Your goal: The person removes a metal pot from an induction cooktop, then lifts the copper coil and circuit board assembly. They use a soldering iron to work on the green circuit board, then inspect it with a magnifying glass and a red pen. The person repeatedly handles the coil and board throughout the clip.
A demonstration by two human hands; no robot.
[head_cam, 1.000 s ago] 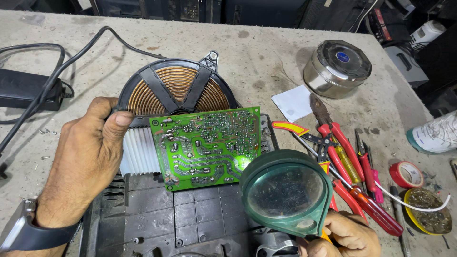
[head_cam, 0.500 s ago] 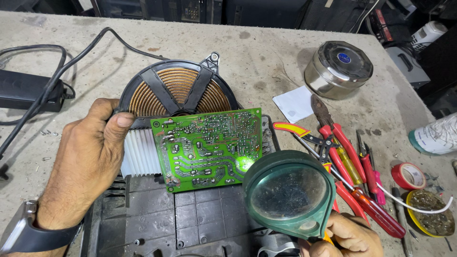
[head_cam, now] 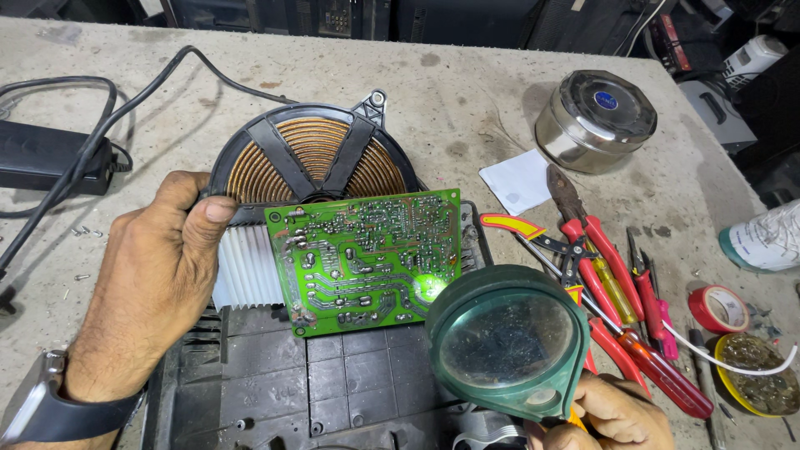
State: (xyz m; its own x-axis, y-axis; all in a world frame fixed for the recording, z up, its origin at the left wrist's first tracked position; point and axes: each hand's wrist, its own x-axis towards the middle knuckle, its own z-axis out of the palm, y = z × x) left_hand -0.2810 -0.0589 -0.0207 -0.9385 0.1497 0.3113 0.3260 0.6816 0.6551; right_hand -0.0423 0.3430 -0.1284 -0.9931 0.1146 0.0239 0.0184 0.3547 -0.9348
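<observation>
My left hand (head_cam: pixel 154 279) grips the left side of a green circuit board (head_cam: pixel 367 258), solder side up, with its white ribbed heat sink (head_cam: pixel 247 268) next to my fingers. The board is held tilted over a black plastic casing (head_cam: pixel 283 383). My right hand (head_cam: pixel 621 412) holds the handle of a round magnifying glass with a green rim (head_cam: pixel 504 342) at the board's lower right corner. A bright light spot (head_cam: pixel 429 287) falls on the board by the lens. Behind the board lies a round copper coil in a black frame (head_cam: pixel 312 154).
Red-handled pliers and screwdrivers (head_cam: pixel 608 283) lie right of the board. A round steel tin (head_cam: pixel 596 117), white paper (head_cam: pixel 521 179), red tape roll (head_cam: pixel 718 308), yellow dish (head_cam: pixel 758 387) and a white shoe (head_cam: pixel 767 237) sit to the right. A black adapter with cables (head_cam: pixel 50 154) lies far left.
The magnifying glass has shifted slightly right and down along the board's lower right corner. My left hand and the board have stayed almost still.
</observation>
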